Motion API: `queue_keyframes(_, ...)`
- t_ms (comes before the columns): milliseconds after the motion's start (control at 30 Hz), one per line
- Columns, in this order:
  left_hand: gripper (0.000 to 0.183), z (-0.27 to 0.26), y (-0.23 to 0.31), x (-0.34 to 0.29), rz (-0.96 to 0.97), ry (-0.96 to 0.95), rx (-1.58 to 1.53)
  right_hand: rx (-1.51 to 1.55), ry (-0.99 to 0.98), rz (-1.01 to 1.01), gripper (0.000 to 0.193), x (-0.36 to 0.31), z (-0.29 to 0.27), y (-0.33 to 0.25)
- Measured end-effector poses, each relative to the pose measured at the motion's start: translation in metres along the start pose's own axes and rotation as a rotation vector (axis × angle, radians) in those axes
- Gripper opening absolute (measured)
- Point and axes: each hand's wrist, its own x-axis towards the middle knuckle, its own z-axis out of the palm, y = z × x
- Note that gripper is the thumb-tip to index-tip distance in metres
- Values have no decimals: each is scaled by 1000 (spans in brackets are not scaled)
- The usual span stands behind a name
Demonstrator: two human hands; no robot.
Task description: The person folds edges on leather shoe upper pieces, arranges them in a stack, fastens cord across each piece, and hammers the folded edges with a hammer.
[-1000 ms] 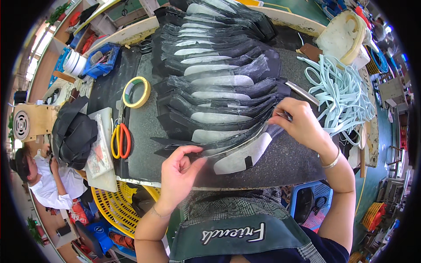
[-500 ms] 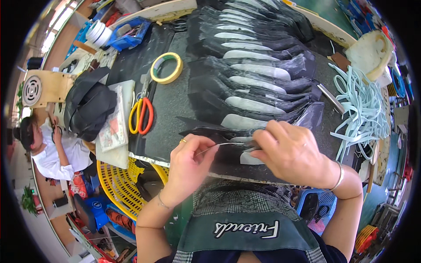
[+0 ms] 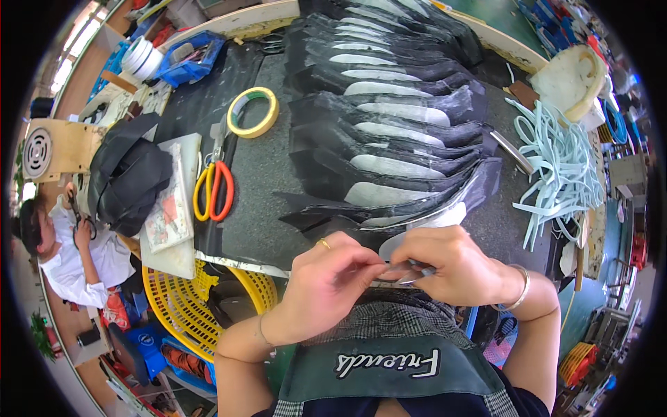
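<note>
1. The slim metal tool (image 3: 415, 276) lies within the right hand (image 3: 455, 263), just off the counter's (image 3: 260, 233) near edge; its type is not determinable.
2. The right hand is closed around it, tip toward the left hand (image 3: 332, 286), apparently for fine control.
3. The left hand's thumb and forefinger are pinched together, meeting the right fingertips; whether anything sits between them cannot be told.
4. Beyond the hands, black pieces (image 3: 313, 167) with white patches (image 3: 392, 194) overlap in a row, presumably staggered so each patch stays exposed.
5. Scissors (image 3: 214, 167) and a tape roll (image 3: 268, 125) lie left of the row, pale blue straps (image 3: 556, 167) right, seemingly within reach yet clear of the pieces.
</note>
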Motion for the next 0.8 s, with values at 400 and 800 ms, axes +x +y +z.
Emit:
queue_keyframes(400, 29, -26, -29, 34, -186, 78, 287, -275, 235, 502, 21, -23, -78, 42)
queue_keyframes(800, 31, -33, -38, 39, -239, -15, 253, -170, 109, 178, 15, -34, -78, 58)
